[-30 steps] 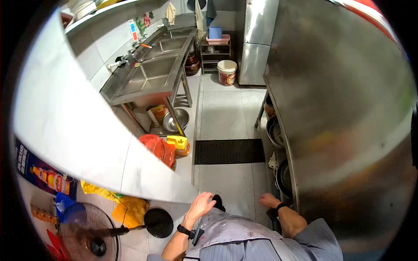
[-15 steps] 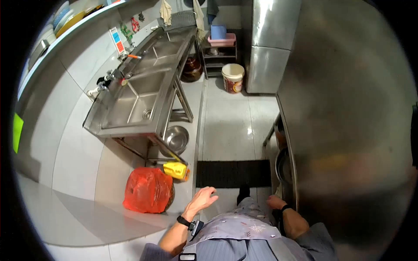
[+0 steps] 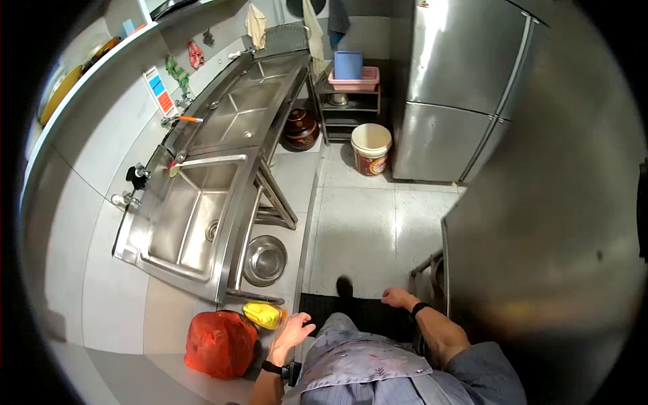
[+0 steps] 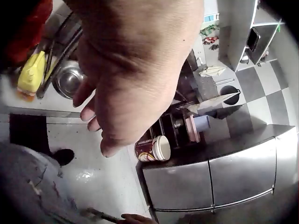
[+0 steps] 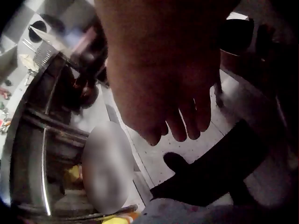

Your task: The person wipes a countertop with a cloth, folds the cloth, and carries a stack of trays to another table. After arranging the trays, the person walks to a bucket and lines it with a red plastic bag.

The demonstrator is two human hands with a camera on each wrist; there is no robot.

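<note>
Your head camera looks forward and down from above, past your apron (image 3: 364,359) and along the aisle between the sinks (image 3: 181,226) and the fridge (image 3: 459,61). Your left wrist camera looks along your left hand (image 4: 133,88) from very close, the room turned sideways; your right wrist camera is just as near your right hand (image 5: 163,88), the room tilted. Head and left wrist share the bucket (image 4: 153,148); head and right wrist, the black mat (image 5: 219,168).

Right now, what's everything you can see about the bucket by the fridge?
The bucket is round and looks plastic, with a cream rim and inside and a dark red printed side. It stands upright, lidless, on the floor near the rack, beside the fridge. Neither the left hand nor right hand touches it.
</note>
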